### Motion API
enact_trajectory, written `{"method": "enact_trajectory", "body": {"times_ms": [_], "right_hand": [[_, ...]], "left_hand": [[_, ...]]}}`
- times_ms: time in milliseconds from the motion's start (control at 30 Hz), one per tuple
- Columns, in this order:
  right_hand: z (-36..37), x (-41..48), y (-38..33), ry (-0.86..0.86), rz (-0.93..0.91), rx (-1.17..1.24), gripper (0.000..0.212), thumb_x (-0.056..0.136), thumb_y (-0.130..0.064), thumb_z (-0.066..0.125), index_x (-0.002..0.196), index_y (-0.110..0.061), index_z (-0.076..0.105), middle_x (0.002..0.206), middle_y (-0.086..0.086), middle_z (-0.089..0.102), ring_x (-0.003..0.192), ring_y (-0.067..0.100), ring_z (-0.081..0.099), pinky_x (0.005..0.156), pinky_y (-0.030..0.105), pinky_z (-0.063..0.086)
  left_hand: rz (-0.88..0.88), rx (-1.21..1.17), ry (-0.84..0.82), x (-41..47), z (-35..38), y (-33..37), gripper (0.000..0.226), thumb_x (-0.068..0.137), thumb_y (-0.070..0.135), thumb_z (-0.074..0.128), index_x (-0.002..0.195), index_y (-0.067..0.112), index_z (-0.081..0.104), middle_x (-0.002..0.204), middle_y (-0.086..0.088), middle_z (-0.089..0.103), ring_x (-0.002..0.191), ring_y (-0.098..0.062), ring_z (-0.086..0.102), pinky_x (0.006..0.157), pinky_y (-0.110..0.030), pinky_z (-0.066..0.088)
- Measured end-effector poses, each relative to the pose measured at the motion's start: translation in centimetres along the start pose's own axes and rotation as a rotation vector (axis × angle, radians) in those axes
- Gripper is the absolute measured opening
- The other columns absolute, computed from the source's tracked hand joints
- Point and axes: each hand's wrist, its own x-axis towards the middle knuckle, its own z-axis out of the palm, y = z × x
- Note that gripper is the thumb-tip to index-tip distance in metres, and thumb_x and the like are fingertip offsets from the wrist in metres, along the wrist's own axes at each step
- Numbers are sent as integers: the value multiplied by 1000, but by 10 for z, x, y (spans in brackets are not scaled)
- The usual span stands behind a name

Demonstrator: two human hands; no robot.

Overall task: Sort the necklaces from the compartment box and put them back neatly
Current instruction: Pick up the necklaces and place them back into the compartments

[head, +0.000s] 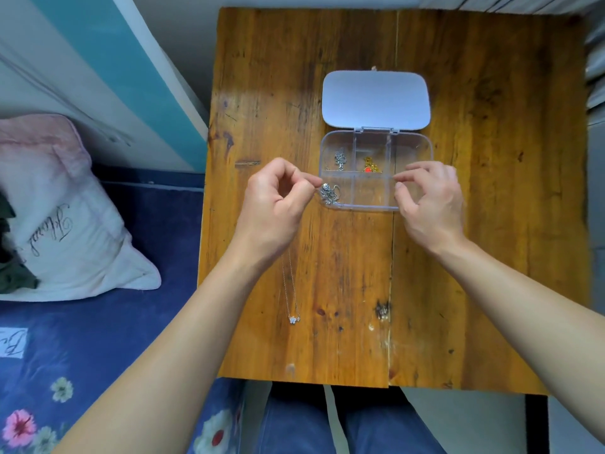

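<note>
Necklace [328,192] pinched by left fingers [307,185] over compartment box [376,172]; right fingers [404,178] pinch its rim.

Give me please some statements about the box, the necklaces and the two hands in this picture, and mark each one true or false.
1. The lid of the compartment box is open. True.
2. The left hand pinches a silver necklace at the box's near-left corner. True.
3. The gold necklace with a red piece lies on the wooden table. False: it sits in the middle back compartment.
4. A thin chain with a small pendant lies on the table, outside the box. True.
5. The right hand rests flat on the table far from the box. False: its fingers touch the box's right side.
</note>
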Motion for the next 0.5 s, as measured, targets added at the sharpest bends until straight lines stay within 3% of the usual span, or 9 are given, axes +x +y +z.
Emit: {"method": "enact_trajectory", "body": {"times_ms": [133, 233, 300, 400, 500], "right_hand": [[-7, 2, 6, 27, 99, -52, 37, 90, -25, 58, 126, -16, 60, 137, 9, 51, 128, 26, 43, 97, 36, 39], [-7, 2, 12, -35, 241, 6, 54, 93, -24, 57, 144, -16, 40, 148, 8, 41, 131, 25, 43, 95, 27, 34], [-4, 0, 18, -82, 303, 71, 57, 94, -23, 55, 147, -16, 35, 146, 8, 46, 129, 26, 48, 96, 29, 38], [-1, -4, 26, -111, 312, 86, 51, 96, -25, 53, 144, -16, 41, 137, 7, 58, 122, 26, 55, 97, 36, 44], [0, -5, 30, -96, 322, 92, 46, 97, -27, 52, 142, -17, 45, 131, 5, 62, 117, 23, 58, 90, 32, 46]], "left_hand": [[-89, -228, -10, 23, 26, 27, 8, 90, 5, 47, 84, 6, 51, 75, -11, 73, 83, -26, 71, 84, -42, 55], [-196, -326, -6, 36, 47, 38, 11, 91, 4, 44, 84, 7, 52, 63, -8, 68, 74, -26, 69, 78, -41, 57], [-274, -371, 1, 43, 60, 40, 13, 93, 5, 43, 84, 7, 52, 59, -6, 65, 72, -27, 69, 77, -41, 58], [-369, -414, 2, 51, 74, 37, 15, 94, 8, 44, 81, 8, 52, 54, -4, 61, 69, -28, 68, 77, -41, 60], [-426, -453, 10, 56, 84, 33, 17, 93, 8, 44, 78, 9, 50, 52, -4, 55, 61, -26, 63, 74, -41, 59]]}}
